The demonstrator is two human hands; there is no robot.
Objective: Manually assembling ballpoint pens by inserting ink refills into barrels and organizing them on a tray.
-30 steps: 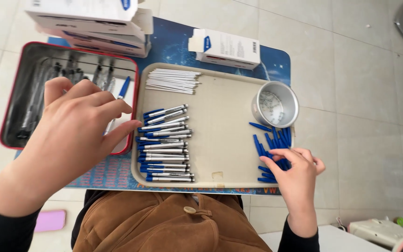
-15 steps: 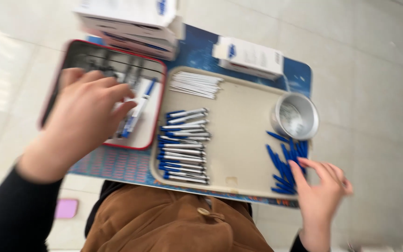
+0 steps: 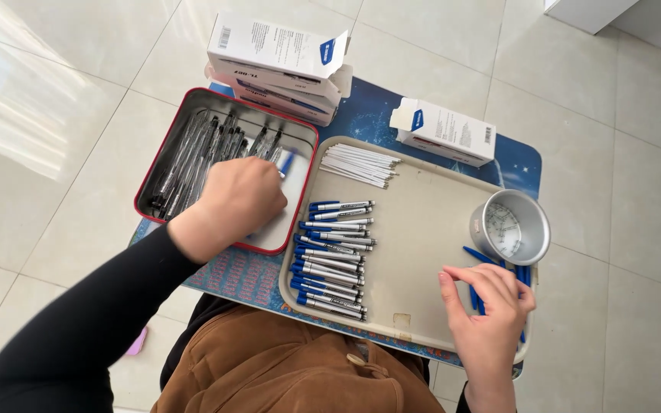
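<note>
My left hand (image 3: pixel 235 203) reaches into a red-rimmed metal tin (image 3: pixel 164 141) that holds several clear pen barrels (image 3: pixel 193 157). Its fingers are curled, and the blue end of a pen (image 3: pixel 288 162) sticks out beside them. My right hand (image 3: pixel 491 306) rests on a pile of blue pen caps (image 3: pixel 476 256) at the right end of a beige tray (image 3: pixel 422 229). Those fingers are bent over the caps, and whether they grip one is hidden. A row of assembled silver and blue pens (image 3: pixel 334 256) lies in the tray's left part.
White refills (image 3: pixel 361 164) lie at the tray's top left. A small round metal cup (image 3: pixel 510 228) stands at its right. White boxes are stacked behind the tin (image 3: pixel 277 53), and another box (image 3: pixel 444 131) lies behind the tray. Everything sits on a blue mat (image 3: pixel 369 115) over a tiled floor.
My left hand has dropped from above the tin down into it, fingers now curled. My right hand has closed its fingers over the blue caps. The camera view has shifted.
</note>
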